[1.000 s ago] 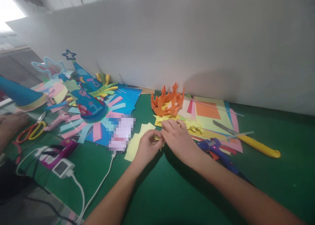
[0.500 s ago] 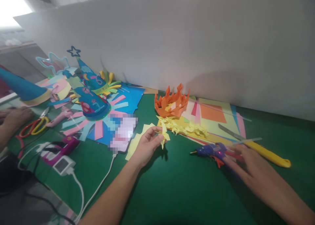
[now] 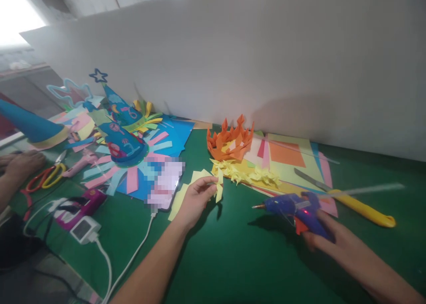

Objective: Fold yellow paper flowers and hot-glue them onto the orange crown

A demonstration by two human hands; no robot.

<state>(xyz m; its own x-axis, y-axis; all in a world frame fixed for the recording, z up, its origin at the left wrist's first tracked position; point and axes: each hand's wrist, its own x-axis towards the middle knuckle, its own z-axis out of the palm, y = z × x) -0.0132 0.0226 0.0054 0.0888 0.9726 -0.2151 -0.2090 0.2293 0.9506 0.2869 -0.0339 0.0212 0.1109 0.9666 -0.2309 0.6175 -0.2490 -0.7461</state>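
My left hand (image 3: pixel 195 199) pinches a small folded yellow paper piece (image 3: pixel 218 189) just above the green table (image 3: pixel 233 259). My right hand (image 3: pixel 328 239) is wrapped round the handle of a blue hot glue gun (image 3: pixel 293 206), lifted off the table with its nozzle pointing left toward the yellow piece. A clear glue stick (image 3: pixel 372 189) juts from the gun's back. Behind, an orange spiky paper crown (image 3: pixel 229 142) stands beside a row of yellow folded pieces (image 3: pixel 246 173).
Coloured paper sheets (image 3: pixel 289 155) and a yellow-handled knife (image 3: pixel 359 206) lie at right. Blue cone hats (image 3: pixel 121 137), a phone (image 3: pixel 164 184), a pink glue gun (image 3: pixel 83 204), a charger (image 3: pixel 83 228) and scissors (image 3: pixel 46 177) lie left. Another person's hand (image 3: pixel 20 164) rests far left. A white wall (image 3: pixel 266 64) backs the table.
My right hand left the yellow piece, reached right, and picked up the blue glue gun, now raised off the table. My left hand keeps the yellow piece.
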